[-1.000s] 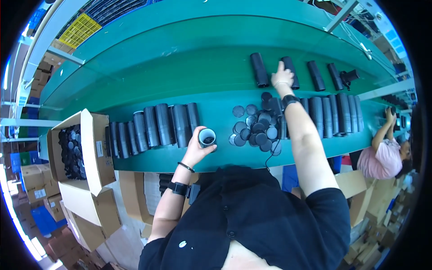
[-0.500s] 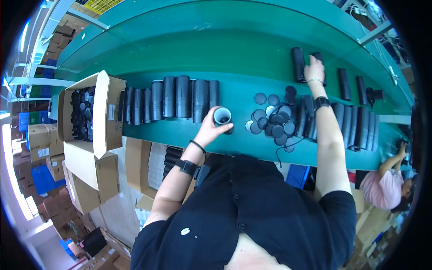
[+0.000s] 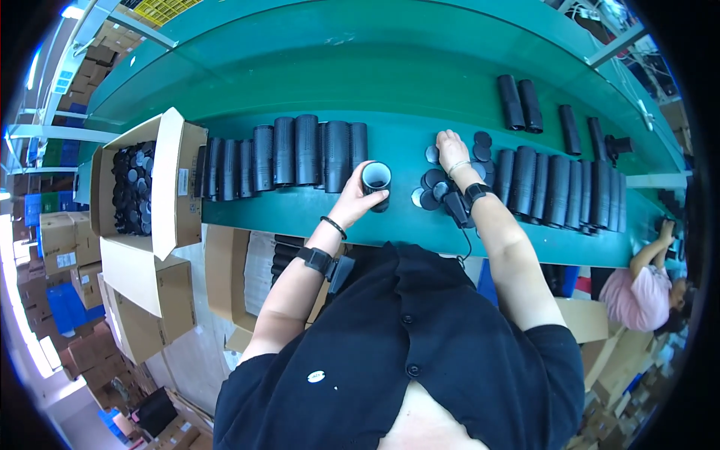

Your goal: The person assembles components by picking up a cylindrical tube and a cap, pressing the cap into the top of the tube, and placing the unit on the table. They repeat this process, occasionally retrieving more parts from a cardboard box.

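Note:
My left hand point(image 3: 358, 193) is wrapped round a black tube point(image 3: 379, 201), whose open, pale-lined end faces up. Over the loose pile of round black caps point(image 3: 433, 178), my right hand point(image 3: 452, 152) reaches down with its fingers curled together. Whatever is under those fingertips is hidden. One cap point(image 3: 433, 154) lies just left of the hand, and another cap point(image 3: 482, 139) to its right. Farther off to the right, two black tubes point(image 3: 511, 103) lie side by side on the green bench.
A row of black tubes point(image 3: 306, 150) lines the bench at left, another tube row point(image 3: 558, 192) at right. Left of the bench sits an open carton point(image 3: 178, 187) holding many caps. A black cable point(image 3: 466, 244) hangs at the front edge. Another person point(image 3: 637, 296) works at far right.
My right hand has let go of the black tube at the back right and come left and nearer, over the caps. My left hand still holds its tube. The view has shifted slightly.

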The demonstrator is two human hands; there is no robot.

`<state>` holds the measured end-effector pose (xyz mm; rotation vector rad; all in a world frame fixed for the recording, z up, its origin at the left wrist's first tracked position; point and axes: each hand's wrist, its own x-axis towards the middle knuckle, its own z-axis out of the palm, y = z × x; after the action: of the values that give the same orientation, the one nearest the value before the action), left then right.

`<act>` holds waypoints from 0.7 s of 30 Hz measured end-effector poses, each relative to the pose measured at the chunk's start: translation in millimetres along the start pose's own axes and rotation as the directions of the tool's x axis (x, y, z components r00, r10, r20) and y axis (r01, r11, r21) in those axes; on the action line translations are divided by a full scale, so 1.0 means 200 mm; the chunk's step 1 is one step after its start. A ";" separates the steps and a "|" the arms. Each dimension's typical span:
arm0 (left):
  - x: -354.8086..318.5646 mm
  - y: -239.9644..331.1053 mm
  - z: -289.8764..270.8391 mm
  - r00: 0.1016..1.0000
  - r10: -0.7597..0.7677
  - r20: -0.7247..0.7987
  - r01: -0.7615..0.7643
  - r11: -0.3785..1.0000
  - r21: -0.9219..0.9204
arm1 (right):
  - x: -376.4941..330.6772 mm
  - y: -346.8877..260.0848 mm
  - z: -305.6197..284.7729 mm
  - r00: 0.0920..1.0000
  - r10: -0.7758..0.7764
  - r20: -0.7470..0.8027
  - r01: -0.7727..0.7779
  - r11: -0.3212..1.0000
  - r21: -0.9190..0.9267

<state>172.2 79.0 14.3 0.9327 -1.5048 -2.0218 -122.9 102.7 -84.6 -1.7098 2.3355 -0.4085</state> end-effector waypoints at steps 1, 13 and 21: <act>-0.01 -0.01 0.00 0.999 0.023 -0.038 -0.024 0.999 -0.026 | -0.02 -0.01 -0.02 0.998 -0.026 -0.065 0.026 1.000 0.002; -0.01 0.05 0.10 0.956 0.092 0.280 -0.142 0.976 0.164 | -0.47 -0.41 -0.29 0.976 0.216 0.039 -0.097 0.265 0.959; -0.04 0.13 0.12 0.901 0.090 0.425 -0.147 0.984 0.103 | -0.55 -0.40 -0.47 0.987 0.127 -0.098 0.013 0.546 0.838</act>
<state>158.9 91.6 44.0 0.4479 -1.8895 -2.1442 -50.2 194.6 32.7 -1.1089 1.7277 -1.4169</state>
